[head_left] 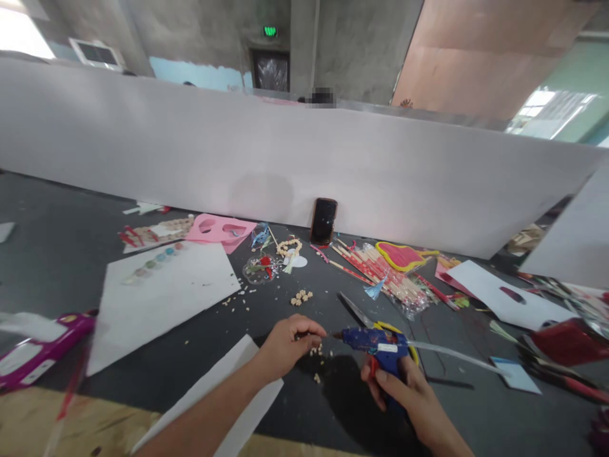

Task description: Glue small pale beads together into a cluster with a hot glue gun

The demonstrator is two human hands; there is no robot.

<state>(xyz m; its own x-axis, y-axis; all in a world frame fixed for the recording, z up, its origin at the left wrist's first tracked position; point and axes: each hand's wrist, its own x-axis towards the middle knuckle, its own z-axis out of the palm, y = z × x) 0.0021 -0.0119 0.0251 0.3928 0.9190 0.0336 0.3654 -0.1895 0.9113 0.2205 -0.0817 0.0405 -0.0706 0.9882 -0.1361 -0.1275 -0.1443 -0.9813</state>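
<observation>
My right hand [402, 390] grips a blue glue gun [375, 341] by its handle, fingers around the red trigger. A clear glue stick [457, 355] trails out of the gun's back end. The nozzle points left, close to the fingertips of my left hand [292, 343]. Thumb and fingers of that hand are pinched together; whatever sits between them is too small or hidden to make out. Small pale wooden pieces [317, 377] are scattered on the dark table below the left fingertips. A cluster of pale flower-like pieces [301, 297] lies just beyond the left hand.
Scissors with yellow handles [354, 309] lie behind the glue gun. White sheets [166, 292] cover part of the left side, near a purple glue gun [42, 349]. A phone [324, 220] leans on the white partition [190, 146]. Bagged red-and-wood sticks [387, 276] lie right of centre.
</observation>
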